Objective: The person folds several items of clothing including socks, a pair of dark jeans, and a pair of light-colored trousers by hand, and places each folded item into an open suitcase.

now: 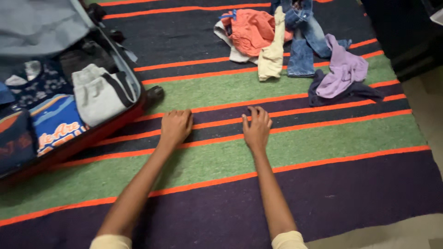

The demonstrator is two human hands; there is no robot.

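At far left an open red suitcase (92, 133) lies on the rug (323, 184), its grey lid propped back. It is already part packed, by the look of it: a folded grey garment (99, 94) with a dark band sits at its near corner, a blue printed shirt (55, 124) beside that, and darker patterned pieces further in. All look like soft knits, folded flat into blocks.

The left hand (175, 127) rests palm down on the rug just beside the suitcase edge, fingers together and slightly curled, holding nothing. The right hand (257, 128) lies flat near it, fingers a little spread, also empty. Both forearms are bare, with cream sleeve ends at the bottom edge.

The rug is a coarse flat weave in broad dark purple and green bands, edged by thin orange stripes.

Further right and beyond the hands, well apart from them, is a loose pile not yet folded: a crumpled orange garment (251, 30) on something white, a long cream cloth (272, 50), stiff blue jeans (302, 41), and a limp lilac top (344, 69) over a dark navy piece (355, 90). Judging from this, the packing is perhaps half done, with that heap left.

Bare pale floor (429, 106) shows at the right edge.
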